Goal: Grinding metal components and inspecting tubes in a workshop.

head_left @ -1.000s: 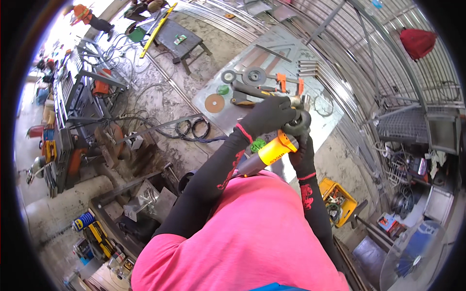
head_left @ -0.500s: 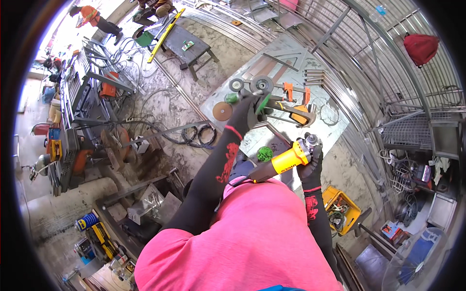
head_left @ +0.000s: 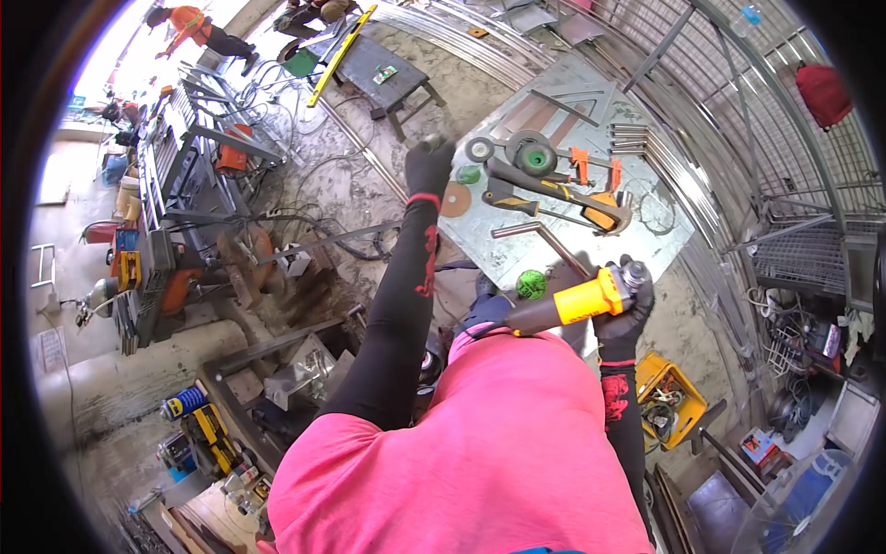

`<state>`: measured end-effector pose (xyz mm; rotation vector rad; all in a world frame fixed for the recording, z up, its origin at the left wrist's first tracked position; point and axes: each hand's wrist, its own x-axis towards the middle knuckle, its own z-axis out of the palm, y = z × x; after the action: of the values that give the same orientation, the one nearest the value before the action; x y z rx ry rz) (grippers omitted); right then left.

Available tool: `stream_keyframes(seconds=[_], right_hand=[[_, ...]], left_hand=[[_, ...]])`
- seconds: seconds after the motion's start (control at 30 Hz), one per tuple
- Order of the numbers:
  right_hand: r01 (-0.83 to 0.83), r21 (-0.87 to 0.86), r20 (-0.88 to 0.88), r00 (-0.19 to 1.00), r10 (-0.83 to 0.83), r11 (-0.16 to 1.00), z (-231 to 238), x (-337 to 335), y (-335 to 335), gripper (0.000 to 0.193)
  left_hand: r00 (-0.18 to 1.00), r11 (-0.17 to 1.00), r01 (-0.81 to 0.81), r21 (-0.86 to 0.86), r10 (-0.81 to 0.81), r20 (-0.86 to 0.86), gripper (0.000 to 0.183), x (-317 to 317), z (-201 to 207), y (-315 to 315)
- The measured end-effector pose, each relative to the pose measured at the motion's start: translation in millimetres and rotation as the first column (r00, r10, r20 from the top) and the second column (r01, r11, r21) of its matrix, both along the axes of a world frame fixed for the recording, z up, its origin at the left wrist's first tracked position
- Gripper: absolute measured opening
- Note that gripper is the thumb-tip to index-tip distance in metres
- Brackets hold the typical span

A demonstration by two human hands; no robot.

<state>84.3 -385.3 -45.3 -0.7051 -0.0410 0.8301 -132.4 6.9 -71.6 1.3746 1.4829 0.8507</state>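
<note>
My right hand (head_left: 631,325), in a black glove, is wrapped round the head of a yellow and black angle grinder (head_left: 587,302). The grinder's bare metal spindle (head_left: 635,271) points up with no disc on it, and its dark handle reaches back against my pink shirt. Off the left edge of the metal sheet (head_left: 489,242), my gloved left hand (head_left: 428,172) is closed; what it holds, if anything, I cannot make out. On the sheet lie a grey wheel with a green centre (head_left: 532,155), a brown disc (head_left: 455,199), a hammer (head_left: 554,189) and a bright green disc (head_left: 531,284).
Orange clamps (head_left: 580,166) and bent metal tubes (head_left: 544,242) are also on the sheet. A yellow crate (head_left: 672,397) of parts stands at right. Cables and steel frames (head_left: 194,198) lie at left, near a low bench (head_left: 392,74). A person in orange (head_left: 189,26) is far left.
My left hand has moved left, away from the tools, and the green disc no longer shows in it. Green now shows on the grey wheel. The grinder stays in my right hand.
</note>
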Motion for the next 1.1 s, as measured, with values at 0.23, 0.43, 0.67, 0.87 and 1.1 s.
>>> stream_keyframes(seconds=[0.23, 0.43, 0.67, 0.87, 1.1], right_hand=[[-0.076, 0.16, -0.071, 0.994, 0.089, 0.984, 20, 21, 0, 0.073], [-0.156, 0.083, -0.022, 0.987, 0.158, 0.984, 15, 16, 17, 0.078], [-0.297, 0.138, -0.015, 0.953, 0.302, 0.945, 4, 5, 30, 0.073], [-0.312, 0.324, -0.191, 0.903, 0.384, 0.893, -12, 3, 30, 0.084], [-0.249, 0.286, -0.41, 0.841, 0.353, 0.925, -18, 5, 36, 0.082]], left_hand=[[0.942, 0.961, -0.227, -0.157, 0.175, -0.287, 0.079, -89, -28, -95], [0.881, 0.942, -0.117, -0.314, -0.048, -0.47, 0.082, -86, -38, -91], [1.0, 0.938, -0.003, -0.346, 0.008, 0.012, 0.044, -126, -72, -92], [0.874, 0.917, 0.175, -0.359, 0.023, 0.486, 0.023, -91, 19, -152], [0.702, 0.663, 0.712, -0.231, -0.656, 0.278, 0.036, 63, 168, -218]])
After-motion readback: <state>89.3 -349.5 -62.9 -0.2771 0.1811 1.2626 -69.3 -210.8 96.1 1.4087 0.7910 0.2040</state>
